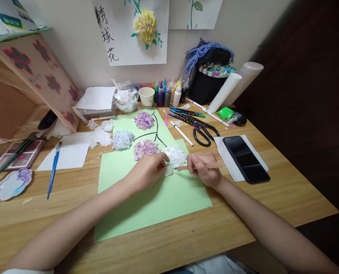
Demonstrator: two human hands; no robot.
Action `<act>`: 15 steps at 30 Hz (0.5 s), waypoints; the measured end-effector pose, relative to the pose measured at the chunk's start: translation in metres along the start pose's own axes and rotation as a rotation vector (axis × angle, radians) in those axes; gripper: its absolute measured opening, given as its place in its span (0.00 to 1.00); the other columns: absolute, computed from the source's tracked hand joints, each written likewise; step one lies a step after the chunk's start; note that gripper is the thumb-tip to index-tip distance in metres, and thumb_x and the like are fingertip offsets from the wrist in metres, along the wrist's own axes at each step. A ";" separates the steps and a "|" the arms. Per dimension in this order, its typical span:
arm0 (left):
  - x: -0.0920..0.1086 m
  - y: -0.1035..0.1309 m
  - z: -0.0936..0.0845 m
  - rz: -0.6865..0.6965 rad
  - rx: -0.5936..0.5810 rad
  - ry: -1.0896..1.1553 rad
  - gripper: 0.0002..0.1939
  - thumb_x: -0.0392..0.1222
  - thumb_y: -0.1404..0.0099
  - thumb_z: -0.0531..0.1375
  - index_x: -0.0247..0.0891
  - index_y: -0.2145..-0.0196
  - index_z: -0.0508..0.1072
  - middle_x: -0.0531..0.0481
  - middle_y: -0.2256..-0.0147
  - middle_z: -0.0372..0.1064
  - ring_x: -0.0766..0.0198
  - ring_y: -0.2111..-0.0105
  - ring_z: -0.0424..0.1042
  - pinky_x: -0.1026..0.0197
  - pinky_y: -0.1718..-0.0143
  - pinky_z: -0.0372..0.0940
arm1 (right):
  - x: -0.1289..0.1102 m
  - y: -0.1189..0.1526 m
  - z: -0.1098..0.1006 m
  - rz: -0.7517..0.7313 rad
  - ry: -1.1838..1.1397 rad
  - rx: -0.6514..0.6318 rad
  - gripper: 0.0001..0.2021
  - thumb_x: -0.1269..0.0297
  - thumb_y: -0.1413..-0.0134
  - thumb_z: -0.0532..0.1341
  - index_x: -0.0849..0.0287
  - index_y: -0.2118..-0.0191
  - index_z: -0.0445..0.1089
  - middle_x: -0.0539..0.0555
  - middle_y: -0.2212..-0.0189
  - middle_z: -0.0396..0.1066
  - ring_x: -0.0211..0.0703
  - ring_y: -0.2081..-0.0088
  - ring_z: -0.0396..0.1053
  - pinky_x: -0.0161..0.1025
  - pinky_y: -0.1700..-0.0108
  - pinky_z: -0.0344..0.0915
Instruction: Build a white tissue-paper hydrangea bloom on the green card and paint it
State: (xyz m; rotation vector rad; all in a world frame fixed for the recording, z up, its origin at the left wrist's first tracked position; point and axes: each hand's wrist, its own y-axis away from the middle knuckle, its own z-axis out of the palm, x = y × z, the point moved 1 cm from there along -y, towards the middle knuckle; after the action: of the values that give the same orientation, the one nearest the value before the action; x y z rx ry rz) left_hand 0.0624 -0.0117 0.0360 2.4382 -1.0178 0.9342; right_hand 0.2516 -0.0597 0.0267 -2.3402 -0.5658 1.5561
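The white paper flower (175,155) on the green sheet (123,217) looks light, soft and easily crushed, best held by its rim; the right hand (206,168) has its grip closed round a thin stick (215,165), the left hand (149,170) curls at a paper scrap (169,171), pinched or not I cannot tell.

Your left grip (152,169) and right grip (206,168), close together.
Your left fingers (164,156) bend; your right fingers (192,164) curl closed; your bare left forearm (80,219) and right forearm (257,215) slant inward from either side.
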 end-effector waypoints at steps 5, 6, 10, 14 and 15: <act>0.007 -0.002 0.006 0.134 -0.004 -0.118 0.11 0.28 0.40 0.51 0.38 0.61 0.68 0.49 0.67 0.73 0.64 0.68 0.71 0.64 0.69 0.62 | -0.003 -0.001 0.002 -0.196 0.091 -0.052 0.21 0.68 0.38 0.46 0.58 0.82 0.57 0.46 0.86 0.56 0.31 0.83 0.55 0.33 0.77 0.53; 0.007 -0.003 0.007 0.151 0.012 -0.141 0.11 0.29 0.39 0.51 0.37 0.61 0.68 0.49 0.67 0.73 0.64 0.69 0.71 0.64 0.69 0.62 | -0.003 -0.001 0.002 -0.222 0.112 -0.058 0.20 0.69 0.38 0.46 0.58 0.82 0.57 0.46 0.86 0.56 0.31 0.83 0.56 0.33 0.77 0.53; 0.002 -0.005 0.012 0.141 0.105 -0.198 0.10 0.29 0.39 0.51 0.36 0.61 0.68 0.48 0.68 0.73 0.63 0.70 0.70 0.64 0.70 0.61 | -0.002 -0.002 0.004 -0.299 0.216 -0.077 0.18 0.70 0.39 0.46 0.57 0.81 0.56 0.47 0.86 0.56 0.33 0.82 0.56 0.34 0.77 0.52; -0.004 -0.007 0.017 0.156 0.164 -0.232 0.09 0.29 0.38 0.51 0.35 0.61 0.68 0.47 0.67 0.73 0.62 0.68 0.71 0.63 0.69 0.61 | 0.000 -0.002 0.006 -0.341 0.306 -0.111 0.16 0.70 0.40 0.47 0.57 0.80 0.56 0.47 0.86 0.57 0.34 0.82 0.56 0.35 0.76 0.53; -0.005 -0.007 0.018 0.160 0.173 -0.238 0.09 0.30 0.37 0.51 0.35 0.62 0.68 0.47 0.67 0.72 0.62 0.68 0.71 0.63 0.69 0.61 | 0.001 -0.002 0.006 -0.346 0.320 -0.116 0.16 0.70 0.40 0.47 0.57 0.80 0.55 0.47 0.86 0.57 0.34 0.82 0.56 0.35 0.76 0.53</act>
State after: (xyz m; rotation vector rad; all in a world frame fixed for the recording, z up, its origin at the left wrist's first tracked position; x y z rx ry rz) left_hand 0.0729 -0.0142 0.0189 2.6933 -1.2772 0.8253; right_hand 0.2461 -0.0573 0.0246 -2.3484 -0.9392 0.9986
